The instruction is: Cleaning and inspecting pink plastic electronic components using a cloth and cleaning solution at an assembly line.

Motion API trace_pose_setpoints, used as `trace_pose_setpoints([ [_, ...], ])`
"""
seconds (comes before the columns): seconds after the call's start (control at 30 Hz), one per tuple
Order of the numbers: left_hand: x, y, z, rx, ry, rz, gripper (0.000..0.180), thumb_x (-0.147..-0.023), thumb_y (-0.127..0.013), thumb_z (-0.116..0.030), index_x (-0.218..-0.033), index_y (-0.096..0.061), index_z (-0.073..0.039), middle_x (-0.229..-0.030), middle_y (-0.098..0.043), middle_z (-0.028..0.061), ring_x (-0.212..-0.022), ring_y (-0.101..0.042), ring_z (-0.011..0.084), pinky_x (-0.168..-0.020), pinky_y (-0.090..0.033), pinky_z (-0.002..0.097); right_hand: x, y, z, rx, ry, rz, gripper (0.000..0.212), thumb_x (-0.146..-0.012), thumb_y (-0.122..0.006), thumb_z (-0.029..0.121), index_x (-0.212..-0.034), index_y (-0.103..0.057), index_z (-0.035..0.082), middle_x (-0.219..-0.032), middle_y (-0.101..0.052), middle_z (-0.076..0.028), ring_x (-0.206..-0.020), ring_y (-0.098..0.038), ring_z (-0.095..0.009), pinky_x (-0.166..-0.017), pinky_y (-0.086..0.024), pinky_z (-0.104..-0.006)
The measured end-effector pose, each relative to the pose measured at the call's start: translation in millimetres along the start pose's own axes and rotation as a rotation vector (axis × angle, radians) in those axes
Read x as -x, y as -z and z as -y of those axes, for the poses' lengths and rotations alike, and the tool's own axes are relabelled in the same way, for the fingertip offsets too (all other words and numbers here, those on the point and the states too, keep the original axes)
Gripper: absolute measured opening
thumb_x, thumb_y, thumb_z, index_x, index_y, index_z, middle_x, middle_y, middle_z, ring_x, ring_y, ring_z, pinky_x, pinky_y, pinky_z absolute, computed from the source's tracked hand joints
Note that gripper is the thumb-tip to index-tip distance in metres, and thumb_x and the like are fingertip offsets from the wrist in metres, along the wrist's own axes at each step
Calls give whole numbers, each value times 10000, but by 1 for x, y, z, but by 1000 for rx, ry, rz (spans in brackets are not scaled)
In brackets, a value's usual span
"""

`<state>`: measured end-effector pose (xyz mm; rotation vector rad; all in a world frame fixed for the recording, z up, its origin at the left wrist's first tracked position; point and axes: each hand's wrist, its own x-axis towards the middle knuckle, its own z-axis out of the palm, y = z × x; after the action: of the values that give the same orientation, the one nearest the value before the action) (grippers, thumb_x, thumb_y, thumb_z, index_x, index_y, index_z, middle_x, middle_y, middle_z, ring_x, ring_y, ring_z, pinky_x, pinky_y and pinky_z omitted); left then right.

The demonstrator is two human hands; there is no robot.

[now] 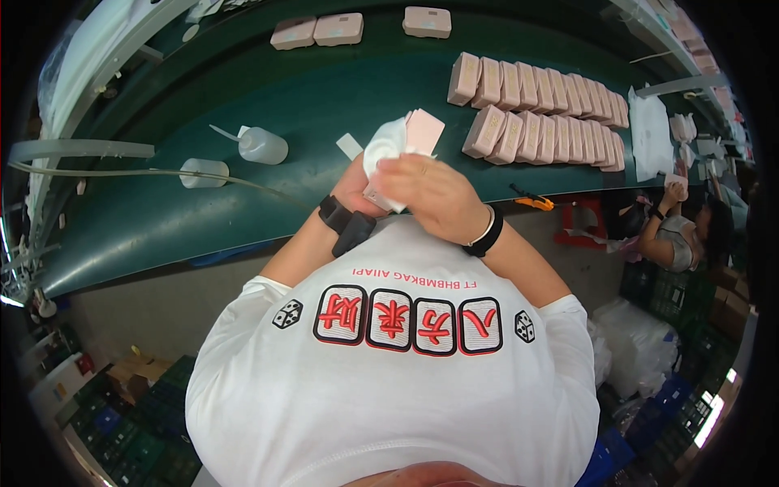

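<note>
Pale-pink, rectangular hard-shelled case (426, 130), in the head view, is gripped by the nearer left hand (354, 187), long axis apparently running forward-right from that palm; the right hand (442, 191), fingers extended, covers soft white cloth (385, 146) against it, grip blurred.

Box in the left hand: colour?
Pale pink; the held box shows best in the head view, beyond the white cloth.
</note>
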<state>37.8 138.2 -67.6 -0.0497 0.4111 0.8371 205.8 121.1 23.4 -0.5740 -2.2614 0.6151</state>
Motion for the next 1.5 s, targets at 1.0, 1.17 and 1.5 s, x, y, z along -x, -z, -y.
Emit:
trace_pose_setpoints([
  [1.0,39,24,-73,219,-204,-52,364,-953,-590,-374,-1190,-612,-98,-1051,-693,54,-923,-682,208,-777,-569,340,-45,13,-65,-548,-671,-475,133,-943,-545,141,-922,-634,45,-842,-617,-65,-757,-597,-179,-682,-478,-285],
  [1.17,52,32,-64,245,-339,-342,313,-967,-565,-407,-1058,-631,-115,-923,-668,35,-815,-645,204,-707,-540,321,-79,94,-273,-973,-1037,-1004,377,-950,-616,297,-657,-498,91,-786,-608,-88,-527,-476,-155,-514,-426,-274],
  [1.5,33,25,-19,302,-535,-764,363,-972,-524,-471,-1070,-649,-146,-871,-670,8,-736,-643,201,-601,-534,314,-15,167,-654,443,-1081,464,432,-893,-542,389,-1158,-676,76,-1218,-653,-156,-1139,-610,-329,-976,-466,-415],
])
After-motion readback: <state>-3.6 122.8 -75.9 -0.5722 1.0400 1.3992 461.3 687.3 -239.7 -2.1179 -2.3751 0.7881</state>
